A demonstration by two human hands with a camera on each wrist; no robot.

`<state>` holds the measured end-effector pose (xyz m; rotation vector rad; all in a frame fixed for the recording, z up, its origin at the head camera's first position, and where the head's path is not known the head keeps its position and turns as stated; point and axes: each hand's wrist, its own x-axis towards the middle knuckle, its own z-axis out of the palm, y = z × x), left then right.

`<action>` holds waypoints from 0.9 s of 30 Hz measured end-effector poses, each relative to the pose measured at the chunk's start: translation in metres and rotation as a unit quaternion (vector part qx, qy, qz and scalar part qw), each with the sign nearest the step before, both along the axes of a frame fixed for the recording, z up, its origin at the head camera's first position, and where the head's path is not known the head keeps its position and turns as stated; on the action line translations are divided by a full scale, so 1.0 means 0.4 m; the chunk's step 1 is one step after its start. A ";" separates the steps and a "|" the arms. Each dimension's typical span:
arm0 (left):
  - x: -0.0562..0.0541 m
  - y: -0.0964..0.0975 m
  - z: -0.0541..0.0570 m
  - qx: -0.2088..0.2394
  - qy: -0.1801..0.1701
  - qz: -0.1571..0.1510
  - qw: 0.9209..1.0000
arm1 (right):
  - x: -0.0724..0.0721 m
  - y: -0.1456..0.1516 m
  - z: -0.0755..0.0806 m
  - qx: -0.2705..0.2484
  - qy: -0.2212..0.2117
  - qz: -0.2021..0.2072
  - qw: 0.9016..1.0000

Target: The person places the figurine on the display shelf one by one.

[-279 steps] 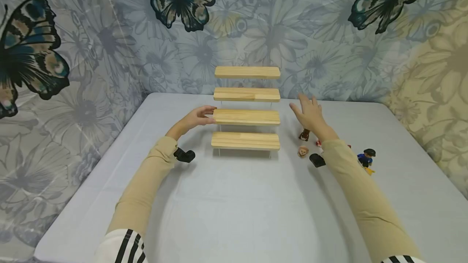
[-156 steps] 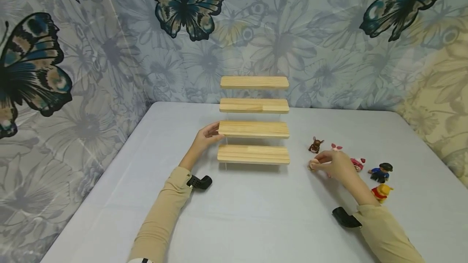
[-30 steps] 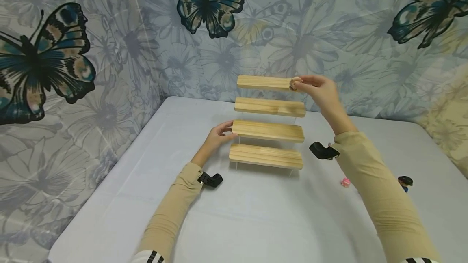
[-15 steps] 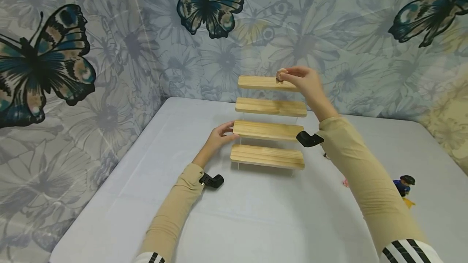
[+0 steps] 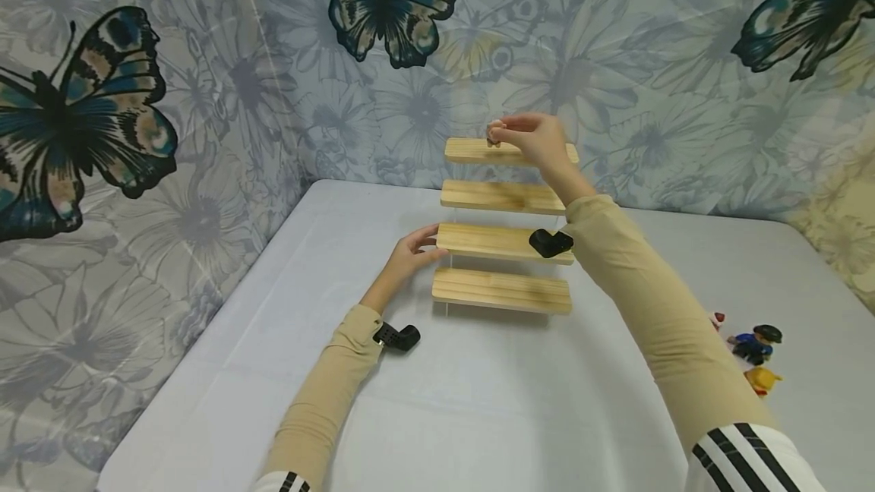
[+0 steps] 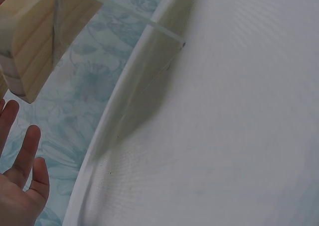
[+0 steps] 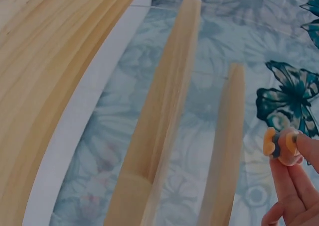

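My right hand (image 5: 540,141) pinches a small toy figure (image 5: 494,132) between thumb and fingers at the top shelf (image 5: 468,149) of a wooden tiered stand. The right wrist view shows the toy figure (image 7: 281,145) with a rounded peach-coloured part and orange-yellow ends. Whether it touches the shelf I cannot tell. My left hand (image 5: 408,257) is at the left end of the third shelf down (image 5: 485,240), thumb at the front corner. In the left wrist view several of its fingers (image 6: 25,156) are extended and spread beside the shelf end (image 6: 35,52); the thumb is out of view.
Two more shelves, the second (image 5: 499,194) and the lowest (image 5: 499,288), belong to the stand. On the white table (image 5: 444,401), right of my right sleeve, lie a dark-capped toy figure in blue (image 5: 755,344) and a yellow toy figure (image 5: 762,380). A patterned cloth (image 5: 273,97) hangs behind.
My right hand picked up the toy figure from the table's right side and raised it to the top shelf's right end. Over the last second it moved left along that shelf. My left hand stays put.
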<state>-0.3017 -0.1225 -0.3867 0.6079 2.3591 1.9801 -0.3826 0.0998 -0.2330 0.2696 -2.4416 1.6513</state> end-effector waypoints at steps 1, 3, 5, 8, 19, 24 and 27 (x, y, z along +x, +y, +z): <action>0.001 0.000 0.002 0.000 -0.001 -0.001 1.000 | -0.002 -0.004 0.001 0.002 0.001 -0.001 1.000; 0.002 0.001 0.006 0.003 -0.003 -0.002 1.000 | -0.004 -0.011 0.002 0.008 0.001 -0.001 1.000; 0.003 0.002 0.009 0.003 -0.004 -0.003 1.000 | -0.006 -0.019 0.004 0.008 -0.003 0.001 1.000; 0.004 0.002 0.010 0.004 -0.003 -0.004 1.000 | -0.010 -0.032 0.005 0.007 -0.014 0.000 1.000; 0.013 0.000 0.007 0.003 -0.008 -0.008 1.000 | -0.030 -0.075 -0.016 0.004 0.002 -0.001 1.000; 0.012 0.004 0.011 0.002 -0.006 -0.004 1.000 | -0.035 -0.086 -0.019 0.002 0.002 0.003 1.000; 0.013 0.005 0.015 0.000 -0.006 -0.003 1.000 | -0.035 -0.093 -0.020 0.004 -0.001 0.001 1.000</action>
